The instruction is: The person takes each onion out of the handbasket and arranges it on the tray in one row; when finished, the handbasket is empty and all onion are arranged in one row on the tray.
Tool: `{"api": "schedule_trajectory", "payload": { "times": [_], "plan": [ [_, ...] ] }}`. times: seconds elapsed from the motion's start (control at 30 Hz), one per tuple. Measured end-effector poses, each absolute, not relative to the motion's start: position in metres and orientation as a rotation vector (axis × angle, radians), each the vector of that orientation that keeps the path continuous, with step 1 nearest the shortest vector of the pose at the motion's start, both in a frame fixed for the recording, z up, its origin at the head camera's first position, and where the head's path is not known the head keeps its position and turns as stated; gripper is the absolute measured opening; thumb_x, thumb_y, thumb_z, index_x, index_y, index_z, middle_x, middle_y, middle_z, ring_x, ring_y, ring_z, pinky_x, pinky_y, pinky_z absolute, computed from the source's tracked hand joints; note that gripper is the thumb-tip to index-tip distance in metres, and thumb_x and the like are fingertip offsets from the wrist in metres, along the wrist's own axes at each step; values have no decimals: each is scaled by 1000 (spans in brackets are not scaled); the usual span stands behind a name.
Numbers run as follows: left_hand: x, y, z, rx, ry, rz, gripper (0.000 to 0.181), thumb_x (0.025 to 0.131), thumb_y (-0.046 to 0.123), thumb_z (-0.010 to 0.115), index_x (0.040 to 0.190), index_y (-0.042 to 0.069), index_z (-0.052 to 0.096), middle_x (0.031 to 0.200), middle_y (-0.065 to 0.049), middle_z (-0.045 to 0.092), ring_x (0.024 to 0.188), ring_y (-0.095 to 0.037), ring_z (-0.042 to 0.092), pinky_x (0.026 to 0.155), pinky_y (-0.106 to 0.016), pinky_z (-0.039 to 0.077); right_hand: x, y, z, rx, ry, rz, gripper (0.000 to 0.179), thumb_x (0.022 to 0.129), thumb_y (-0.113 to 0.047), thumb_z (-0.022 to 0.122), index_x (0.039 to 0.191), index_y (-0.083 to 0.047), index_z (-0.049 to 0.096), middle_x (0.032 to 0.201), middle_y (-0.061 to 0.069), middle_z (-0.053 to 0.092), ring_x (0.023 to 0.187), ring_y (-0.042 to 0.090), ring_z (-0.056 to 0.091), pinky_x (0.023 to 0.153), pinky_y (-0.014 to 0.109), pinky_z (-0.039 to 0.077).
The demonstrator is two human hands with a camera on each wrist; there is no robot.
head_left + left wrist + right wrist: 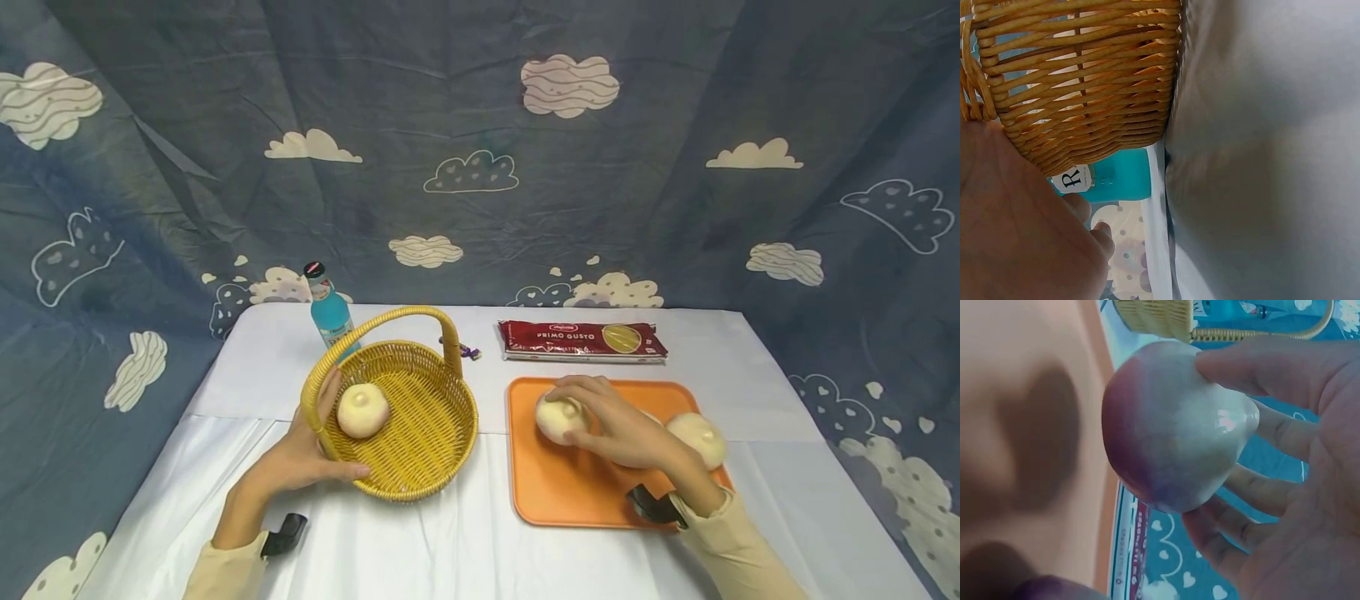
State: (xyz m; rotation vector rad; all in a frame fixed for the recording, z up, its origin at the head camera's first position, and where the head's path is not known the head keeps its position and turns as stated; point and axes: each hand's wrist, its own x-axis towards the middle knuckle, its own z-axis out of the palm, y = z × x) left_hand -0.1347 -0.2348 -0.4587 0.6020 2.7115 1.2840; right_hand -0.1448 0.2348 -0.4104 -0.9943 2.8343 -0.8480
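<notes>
My left hand grips the left side of a yellow wicker basket, thumb at the front rim and fingers by the base of its arched handle. Inside the basket, toward the left, sits a round cream peach-shaped fruit. With thumb and fingers, my right hand holds a similar peach-shaped fruit, cream at its pointed tip and purplish below, close over the orange tray. Another such fruit lies at the tray's right side, and one more is mostly hidden behind the right hand.
A bottle of blue drink stands behind the basket on the left. A red spaghetti packet lies behind the tray. Small purple wrapped sweets lie behind the basket's right side. A cloud-patterned cloth hangs behind the white-covered table.
</notes>
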Motion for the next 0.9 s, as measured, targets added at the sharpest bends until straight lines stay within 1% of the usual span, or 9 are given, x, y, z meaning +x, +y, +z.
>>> {"api": "schedule_trajectory", "payload": {
  "times": [0.17, 0.4, 0.53, 0.73, 0.9],
  "plan": [
    [-135, -234, -459, 597, 2701, 1297, 144, 61, 34, 96, 162, 9, -4, 168, -8, -15, 148, -54, -12, 108, -81, -1, -145, 239, -413, -983, 2841, -805, 49, 88, -21, 77, 134, -14, 60, 139, 10, 56, 128, 31, 48, 105, 57, 44],
    [-137, -235, -461, 608, 2710, 1294, 144, 61, 35, 96, 161, 8, -5, 168, -8, -15, 148, -53, -11, 109, -80, -1, -146, 246, -417, -950, 2838, -794, 49, 86, -16, 78, 132, -14, 62, 140, 13, 56, 129, 33, 47, 106, 56, 43],
    [-137, -236, -461, 603, 2710, 1296, 144, 61, 35, 96, 161, 8, -5, 168, -7, -16, 148, -53, -12, 108, -80, -1, -146, 248, -418, -952, 2835, -790, 48, 86, -16, 79, 131, -14, 62, 140, 15, 55, 129, 33, 47, 104, 55, 44],
    [-135, -235, -461, 590, 2708, 1285, 144, 61, 35, 96, 161, 9, -5, 168, -5, -16, 148, -54, -11, 108, -81, -1, -145, 251, -420, -976, 2843, -782, 50, 84, -12, 79, 131, -11, 62, 138, 18, 56, 129, 35, 46, 104, 57, 44],
    [-135, -235, -459, 595, 2706, 1292, 144, 62, 35, 96, 161, 9, -5, 169, -7, -15, 148, -54, -11, 108, -81, -1, -144, 252, -421, -964, 2840, -777, 48, 84, -11, 79, 129, -12, 63, 138, 17, 56, 129, 35, 46, 105, 57, 44]
  ]
}}
